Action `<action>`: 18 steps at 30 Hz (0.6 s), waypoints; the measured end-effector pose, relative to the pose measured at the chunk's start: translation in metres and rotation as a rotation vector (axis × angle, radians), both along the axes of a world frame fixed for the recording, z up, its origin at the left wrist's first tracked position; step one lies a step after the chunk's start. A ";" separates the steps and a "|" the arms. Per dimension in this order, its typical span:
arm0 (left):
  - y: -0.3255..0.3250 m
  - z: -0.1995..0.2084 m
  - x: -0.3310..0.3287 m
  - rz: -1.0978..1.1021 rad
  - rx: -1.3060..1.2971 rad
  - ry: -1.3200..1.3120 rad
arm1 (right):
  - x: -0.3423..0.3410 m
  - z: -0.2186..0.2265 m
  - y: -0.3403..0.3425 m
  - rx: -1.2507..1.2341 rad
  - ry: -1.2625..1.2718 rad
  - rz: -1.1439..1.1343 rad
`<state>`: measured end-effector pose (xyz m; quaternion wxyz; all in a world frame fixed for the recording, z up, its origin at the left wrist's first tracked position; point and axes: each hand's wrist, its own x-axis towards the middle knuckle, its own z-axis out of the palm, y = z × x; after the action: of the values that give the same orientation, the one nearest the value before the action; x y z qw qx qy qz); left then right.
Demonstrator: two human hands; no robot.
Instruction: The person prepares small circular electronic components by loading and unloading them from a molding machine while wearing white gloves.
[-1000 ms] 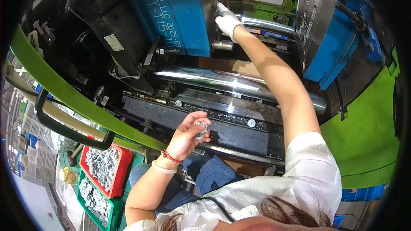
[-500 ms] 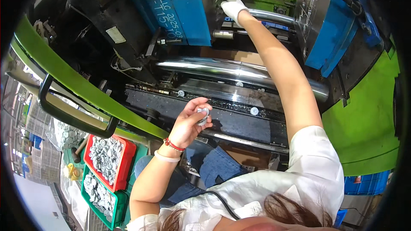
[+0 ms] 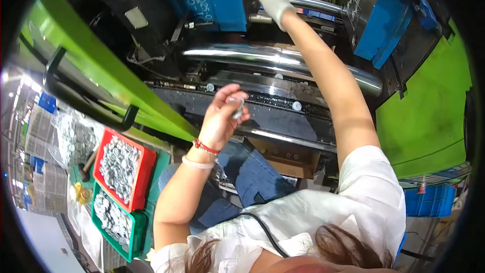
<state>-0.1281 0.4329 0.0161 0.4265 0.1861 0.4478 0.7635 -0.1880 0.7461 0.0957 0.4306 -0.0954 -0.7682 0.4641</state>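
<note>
In front of me, my left hand (image 3: pixel 222 114) is closed around a small round grey part (image 3: pixel 238 109), pinched between thumb and fingers. It hovers over the lower bed of a machine, touching nothing else. My right hand (image 3: pixel 274 2), in a white glove, reaches far forward between two mould halves. Its slightly bent fingers are outstretched beside the steel face of the left mould half (image 3: pixel 222 0), whose backing is blue. I see no part in the glove, though the fingertips are small and blurred. The right mould half (image 3: pixel 376 25) stands apart across the gap.
A thick polished bar (image 3: pixel 242 53) crosses under my right forearm. Small round parts, one a pale disc (image 3: pixel 296 105), lie along the bed. At left stand a red tray (image 3: pixel 148 172) and a green tray (image 3: pixel 136 235) full of grey parts, beside a green door with a black handle (image 3: pixel 53 71).
The view has tipped, so the machine sits higher in it. My right glove has drawn slightly back from the left mould face. The left hand keeps its grip on the grey part.
</note>
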 end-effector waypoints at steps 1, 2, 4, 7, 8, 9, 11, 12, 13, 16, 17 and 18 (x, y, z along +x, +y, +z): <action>-0.002 0.001 -0.005 0.031 0.005 0.000 | 0.017 -0.008 -0.023 -0.020 -0.003 0.280; -0.008 -0.002 -0.012 0.047 0.085 -0.036 | 0.044 -0.005 -0.061 0.219 -0.139 0.395; -0.012 0.002 -0.016 0.112 0.149 -0.109 | 0.092 -0.006 -0.134 0.435 -0.412 0.427; -0.013 0.014 -0.008 0.205 0.167 -0.072 | 0.123 -0.021 -0.174 0.708 -0.424 0.480; -0.015 0.008 -0.009 0.235 0.141 -0.054 | 0.124 -0.026 -0.182 0.789 -0.405 0.430; -0.017 0.008 -0.010 0.254 0.121 -0.024 | 0.126 -0.027 -0.187 0.717 -0.404 0.404; -0.022 0.010 -0.005 0.286 0.089 -0.001 | 0.129 -0.030 -0.193 0.743 -0.417 0.392; -0.023 0.009 -0.005 0.294 0.129 0.048 | 0.129 -0.029 -0.195 0.767 -0.411 0.369; -0.023 0.009 -0.005 0.301 0.170 0.099 | 0.131 -0.028 -0.197 0.763 -0.447 0.348; -0.023 0.003 -0.008 0.303 0.184 0.208 | 0.133 -0.024 -0.199 0.697 -0.385 0.380; -0.022 0.003 -0.010 0.288 0.177 0.253 | 0.135 -0.022 -0.199 0.682 -0.397 0.390; -0.023 0.003 -0.010 0.291 0.183 0.250 | 0.136 -0.022 -0.200 0.688 -0.399 0.391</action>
<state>-0.1385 0.4100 0.0188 0.2342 0.2510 0.4482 0.8254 -0.0516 0.5457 0.0737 0.1847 0.1130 -0.9496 0.2266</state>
